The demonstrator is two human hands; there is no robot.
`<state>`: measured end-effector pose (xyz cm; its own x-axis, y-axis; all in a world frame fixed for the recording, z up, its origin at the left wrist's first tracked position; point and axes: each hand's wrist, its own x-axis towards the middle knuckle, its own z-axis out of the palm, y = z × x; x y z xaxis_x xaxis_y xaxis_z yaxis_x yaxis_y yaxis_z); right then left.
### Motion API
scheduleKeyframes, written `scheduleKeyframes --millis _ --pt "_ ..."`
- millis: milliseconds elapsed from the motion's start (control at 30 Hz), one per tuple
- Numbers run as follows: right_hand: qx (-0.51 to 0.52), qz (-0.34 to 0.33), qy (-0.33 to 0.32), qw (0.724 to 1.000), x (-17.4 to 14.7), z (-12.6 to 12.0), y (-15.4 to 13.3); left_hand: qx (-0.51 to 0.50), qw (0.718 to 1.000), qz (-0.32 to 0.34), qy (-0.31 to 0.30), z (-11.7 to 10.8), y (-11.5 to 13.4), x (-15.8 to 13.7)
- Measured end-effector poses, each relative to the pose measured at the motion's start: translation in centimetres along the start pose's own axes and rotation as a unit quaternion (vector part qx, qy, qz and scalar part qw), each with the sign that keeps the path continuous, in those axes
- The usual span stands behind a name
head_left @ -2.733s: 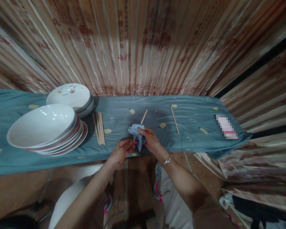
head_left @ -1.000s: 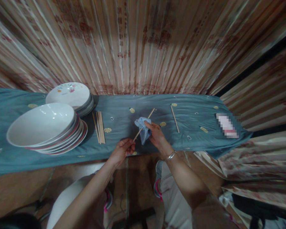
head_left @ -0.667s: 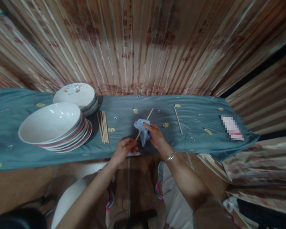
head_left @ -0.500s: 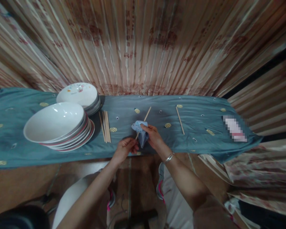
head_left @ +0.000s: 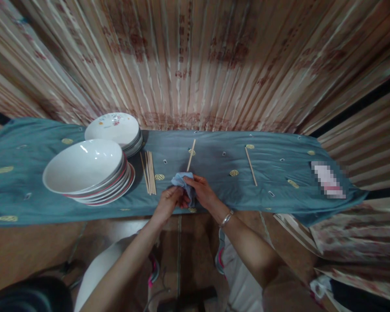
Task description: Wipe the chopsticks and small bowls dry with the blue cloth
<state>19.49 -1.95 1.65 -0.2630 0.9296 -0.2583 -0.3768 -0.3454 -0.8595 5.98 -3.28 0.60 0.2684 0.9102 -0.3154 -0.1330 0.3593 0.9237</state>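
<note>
Near the table's front edge, my right hand (head_left: 204, 190) pinches a light blue cloth (head_left: 186, 178) that is wrapped around a wooden chopstick (head_left: 191, 154). The chopstick's far part sticks out beyond the cloth, pointing away from me. Close beside the cloth, my left hand (head_left: 170, 201) is closed at the chopstick's near end, which the fingers and cloth hide. A small bundle of several chopsticks (head_left: 151, 173) lies to the left of my hands. One single chopstick (head_left: 251, 166) lies apart to the right.
At the left stand a stack of large white bowls (head_left: 84, 167) with red-edged ones below and, behind it, a stack of flower-patterned plates (head_left: 113, 130). A blurred-out pale object (head_left: 328, 180) lies at the right end of the teal tablecloth (head_left: 214, 190). Curtains (head_left: 195, 65) hang behind.
My right hand has slid the cloth down the chopstick toward my left hand, so more of the far end shows. The chopstick now points more nearly straight away. The view has shifted slightly left.
</note>
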Motion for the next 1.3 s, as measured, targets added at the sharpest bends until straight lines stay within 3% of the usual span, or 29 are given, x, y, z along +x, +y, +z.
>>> scheduleKeyframes --millis 100,167,300,433,633,967,1300 --pt "-0.008 -0.035 0.085 0.996 0.3 -0.8 -0.5 0.042 0.998 0.015 0.04 -1.0 0.7 0.3" --pt "-0.02 -0.029 0.098 0.995 0.3 -1.3 -0.7 0.041 0.994 0.053 0.091 -1.6 1.3 0.6" --pt "-0.067 0.022 0.027 0.997 -0.3 -1.6 -0.5 -0.004 0.987 0.097 0.13 -2.0 1.7 1.0" --pt "-0.116 0.05 -0.026 0.992 -0.9 -1.6 0.1 -0.041 0.989 0.062 0.129 -1.5 1.3 1.1" --pt "-0.165 0.052 -0.045 0.984 -1.1 -1.9 1.0 -0.073 0.99 0.04 0.11 -1.2 1.0 1.0" --pt "-0.132 0.07 -0.047 0.988 -2.4 -2.3 0.7 -0.115 0.99 -0.006 0.084 -0.2 2.2 0.8" --pt "-0.143 0.113 -0.16 0.97 -3.7 -3.2 0.4 -0.149 0.984 -0.001 0.1 -0.8 2.4 1.2"
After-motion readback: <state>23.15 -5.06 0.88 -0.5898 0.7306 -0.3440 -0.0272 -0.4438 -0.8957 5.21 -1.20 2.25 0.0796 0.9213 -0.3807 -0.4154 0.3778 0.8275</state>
